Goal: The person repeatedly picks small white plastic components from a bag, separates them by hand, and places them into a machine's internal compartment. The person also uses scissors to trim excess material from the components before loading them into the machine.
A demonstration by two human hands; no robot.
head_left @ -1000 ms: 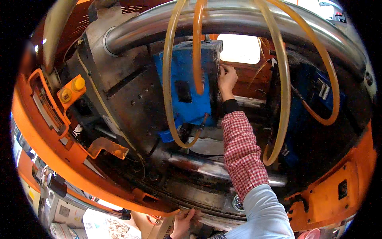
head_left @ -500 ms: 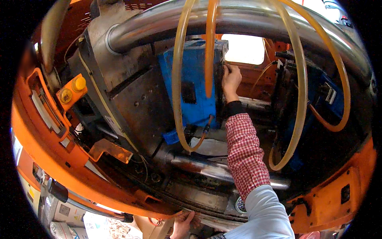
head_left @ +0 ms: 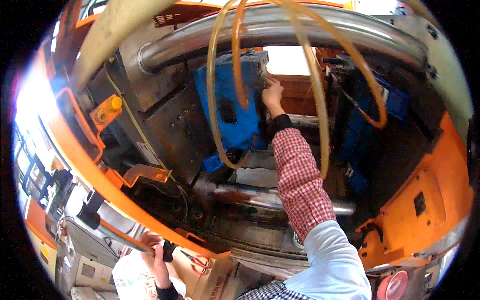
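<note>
The upper bar (head_left: 270, 27) and lower bar (head_left: 245, 195) are smooth, glossy polished metal, the hoses (head_left: 211, 90) translucent plastic with a soft sheen, the blue block (head_left: 245, 122) scuffed, painted metal, the orange panel (head_left: 432, 175) smooth and painted, and the checked sleeve (head_left: 302, 182) crinkled matt cloth.

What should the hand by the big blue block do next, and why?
I'd probably ease the right hand back out toward the body, because it reaches in beside the blue block, facing another blue part, and a pale hose hangs near that arm. Whether the fingertips touch anything is too small to tell.
</note>
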